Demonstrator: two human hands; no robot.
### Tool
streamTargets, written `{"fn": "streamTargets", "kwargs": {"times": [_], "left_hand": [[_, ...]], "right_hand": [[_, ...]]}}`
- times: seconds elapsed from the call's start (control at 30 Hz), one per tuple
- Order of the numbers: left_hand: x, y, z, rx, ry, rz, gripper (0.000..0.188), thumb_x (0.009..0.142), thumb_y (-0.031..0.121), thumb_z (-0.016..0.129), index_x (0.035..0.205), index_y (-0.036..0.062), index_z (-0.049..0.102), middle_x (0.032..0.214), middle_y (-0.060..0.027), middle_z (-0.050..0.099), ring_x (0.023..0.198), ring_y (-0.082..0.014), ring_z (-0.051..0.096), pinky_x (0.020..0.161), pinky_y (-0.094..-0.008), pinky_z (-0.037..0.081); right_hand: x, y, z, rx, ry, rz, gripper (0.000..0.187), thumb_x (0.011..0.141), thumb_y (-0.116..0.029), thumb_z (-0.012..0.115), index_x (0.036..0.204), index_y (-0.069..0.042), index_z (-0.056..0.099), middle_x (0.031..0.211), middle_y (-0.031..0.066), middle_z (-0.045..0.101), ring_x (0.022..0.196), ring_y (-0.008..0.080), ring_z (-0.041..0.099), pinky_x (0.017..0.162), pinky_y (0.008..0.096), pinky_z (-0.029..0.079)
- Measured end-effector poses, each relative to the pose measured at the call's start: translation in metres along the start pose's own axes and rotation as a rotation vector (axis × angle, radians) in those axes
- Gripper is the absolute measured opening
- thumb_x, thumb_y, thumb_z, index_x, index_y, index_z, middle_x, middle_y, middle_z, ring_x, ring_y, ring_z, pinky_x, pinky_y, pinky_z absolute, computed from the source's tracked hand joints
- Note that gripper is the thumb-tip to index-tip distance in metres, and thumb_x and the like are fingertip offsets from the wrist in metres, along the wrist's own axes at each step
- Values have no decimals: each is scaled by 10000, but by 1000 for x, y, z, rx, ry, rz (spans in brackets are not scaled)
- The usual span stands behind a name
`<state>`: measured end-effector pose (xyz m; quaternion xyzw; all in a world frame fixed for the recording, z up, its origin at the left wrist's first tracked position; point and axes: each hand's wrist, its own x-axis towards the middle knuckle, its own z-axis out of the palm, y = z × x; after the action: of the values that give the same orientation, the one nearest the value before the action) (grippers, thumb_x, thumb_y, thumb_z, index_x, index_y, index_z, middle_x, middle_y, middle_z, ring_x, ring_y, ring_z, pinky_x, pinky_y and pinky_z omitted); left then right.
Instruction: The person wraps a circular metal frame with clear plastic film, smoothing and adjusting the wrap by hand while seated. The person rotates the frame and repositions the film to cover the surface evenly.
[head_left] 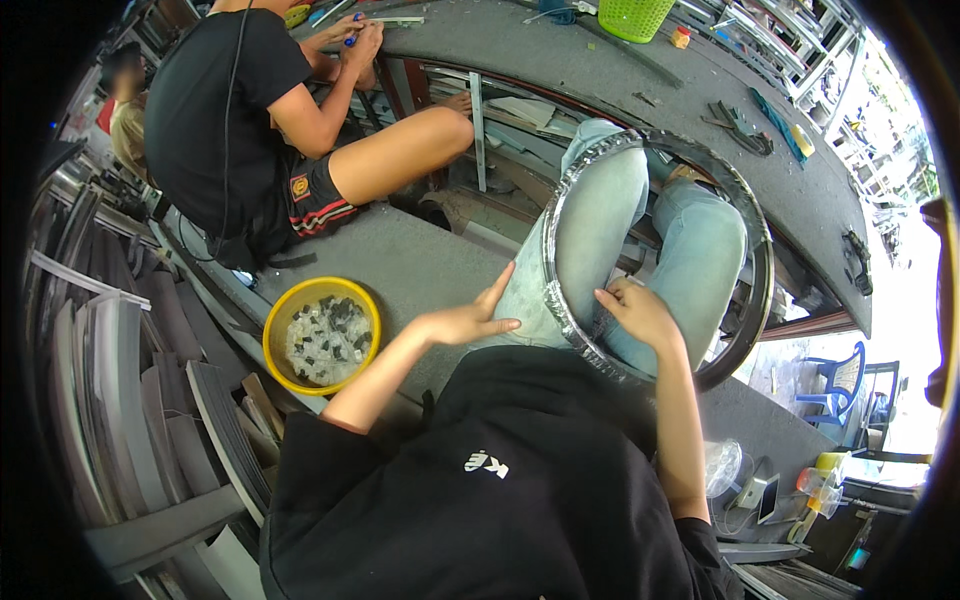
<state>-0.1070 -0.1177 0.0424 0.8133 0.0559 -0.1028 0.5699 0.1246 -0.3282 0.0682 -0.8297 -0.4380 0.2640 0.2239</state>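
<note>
A dark ring point(761, 260) lay across the person's jeans point(600, 215), the left hand point(468, 322) was spread beside it, the right hand point(642, 314) curled over its opening, anything pinched there unclear, a yellow basin point(270, 350) of small pieces point(328, 340) stood leftward.

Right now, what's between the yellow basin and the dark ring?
Head view, from yellow basin to dark ring: grey bench, then the left hand, then the left jeans leg.
</note>
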Motion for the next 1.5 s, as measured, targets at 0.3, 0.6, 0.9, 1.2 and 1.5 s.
{"fn": "streamTargets", "kwargs": {"times": [0.3, 0.6, 0.9, 1.2, 1.5], "left_hand": [[4, 5, -4, 271, 278, -91, 738, 865, 479, 640, 1366, 75, 279, 1324, -227, 436, 1207, -406, 482, 994, -434, 412], [-1, 39, -10, 933, 224, 246, 279, 902, 349, 585, 865, 74, 553, 827, -102, 585, 709, -326, 635, 587, -415, 506], [0, 56, -22, 975, -90, 161, 344, 954, 342, 517, 788, 54, 603, 739, -114, 634, 675, -279, 648, 604, -400, 506], [210, -62, -117, -426, 497, -72, 554, 989, 529, 405, 1091, 27, 617, 955, -85, 649, 748, -187, 591, 734, -316, 483], [412, -140, -86, -1039, 798, -102, 468, 967, 434, 523, 1255, 66, 537, 1137, -74, 615, 917, -190, 596, 740, -322, 497]], "right_hand": [[7, -10, 6, 372, -171, -16, 397, 979, -251, 504, 697, 23, 550, 591, 100, 585, 580, 174, 557, 598, 330, 425], [-3, -8, 0, 323, -345, -127, 278, 820, -156, 585, 653, 67, 580, 502, 120, 506, 467, 158, 499, 492, 349, 405], [-13, -4, 6, 133, -285, -283, 285, 819, -196, 598, 676, 51, 588, 549, 205, 509, 474, 238, 507, 514, 392, 402], [-3, -17, -11, 197, -471, -26, 307, 849, -213, 582, 684, 42, 632, 542, 135, 606, 492, 197, 604, 525, 359, 471], [11, 7, 0, 248, -492, -84, 223, 844, -173, 623, 885, 39, 676, 813, 251, 646, 631, 313, 644, 612, 404, 493]]}}
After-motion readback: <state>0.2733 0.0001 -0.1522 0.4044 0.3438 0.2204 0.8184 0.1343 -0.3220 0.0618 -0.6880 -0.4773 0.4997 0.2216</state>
